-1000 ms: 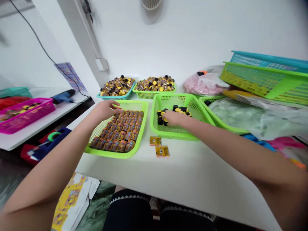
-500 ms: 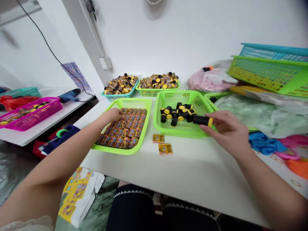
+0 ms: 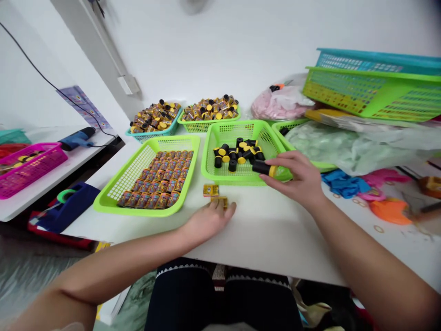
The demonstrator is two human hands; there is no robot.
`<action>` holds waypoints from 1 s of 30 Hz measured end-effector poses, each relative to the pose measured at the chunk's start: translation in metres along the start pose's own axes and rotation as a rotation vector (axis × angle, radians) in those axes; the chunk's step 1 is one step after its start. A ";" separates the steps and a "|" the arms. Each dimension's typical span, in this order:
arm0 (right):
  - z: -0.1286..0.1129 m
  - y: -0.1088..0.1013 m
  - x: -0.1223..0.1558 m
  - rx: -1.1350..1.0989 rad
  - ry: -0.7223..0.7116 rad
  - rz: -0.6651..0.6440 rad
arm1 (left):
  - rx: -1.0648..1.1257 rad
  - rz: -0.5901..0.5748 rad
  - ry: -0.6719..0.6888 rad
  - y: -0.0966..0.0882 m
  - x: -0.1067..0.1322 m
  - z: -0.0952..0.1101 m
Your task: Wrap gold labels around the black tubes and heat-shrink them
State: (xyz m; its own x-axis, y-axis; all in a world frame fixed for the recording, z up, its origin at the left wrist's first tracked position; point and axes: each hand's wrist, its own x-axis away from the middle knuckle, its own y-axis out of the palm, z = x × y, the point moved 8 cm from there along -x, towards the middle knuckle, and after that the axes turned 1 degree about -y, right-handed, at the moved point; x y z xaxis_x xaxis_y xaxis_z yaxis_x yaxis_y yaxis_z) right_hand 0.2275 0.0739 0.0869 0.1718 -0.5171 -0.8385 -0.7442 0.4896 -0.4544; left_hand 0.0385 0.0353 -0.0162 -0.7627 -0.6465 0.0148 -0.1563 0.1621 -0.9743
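My right hand pinches a small black canister with a yellow cap between thumb and fingers, tilted sideways over the front edge of a green basket. That basket holds several loose black canisters with yellow ends. My left hand rests at the table, its bent fingers and thumb gripping at a stack of small yellow printed labels, partly covered. Just behind it lies a second label stack. Left of it, a green basket contains rows of canisters with labels around them.
A blue basket and a green basket, heaped with labelled canisters, stand at the back. Stacked baskets and plastic bags occupy the right. A blue tape dispenser sits at the left edge.
My left hand has left the basket of labelled canisters and come right and nearer, onto the front label stack. My right hand still holds the black canister. The view has turned slightly right.
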 end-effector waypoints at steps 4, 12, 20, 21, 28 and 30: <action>-0.005 0.007 -0.003 -0.001 0.013 -0.094 | 0.244 -0.082 -0.023 -0.014 0.009 -0.005; -0.003 0.012 -0.004 -0.299 0.220 -0.040 | 0.928 0.361 -0.065 -0.087 -0.005 -0.032; 0.005 0.037 0.008 -0.891 0.552 -0.203 | 1.447 0.531 -0.308 -0.041 -0.029 -0.058; 0.004 0.042 0.010 -0.972 0.595 -0.240 | 1.405 0.530 -0.325 -0.036 -0.025 -0.059; 0.001 0.061 0.026 -1.202 0.895 -0.296 | 1.319 0.552 -0.260 -0.026 -0.010 -0.062; -0.002 0.066 0.029 -1.214 0.894 -0.336 | 1.324 0.584 -0.226 -0.027 -0.009 -0.060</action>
State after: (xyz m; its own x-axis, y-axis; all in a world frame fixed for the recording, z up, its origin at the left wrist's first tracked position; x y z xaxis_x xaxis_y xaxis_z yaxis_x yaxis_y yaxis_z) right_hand 0.1822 0.0896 0.0329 0.3334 -0.9372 -0.1022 -0.8872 -0.3486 0.3023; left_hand 0.0114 0.0817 0.0231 -0.3819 -0.8514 -0.3596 0.9072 -0.2711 -0.3216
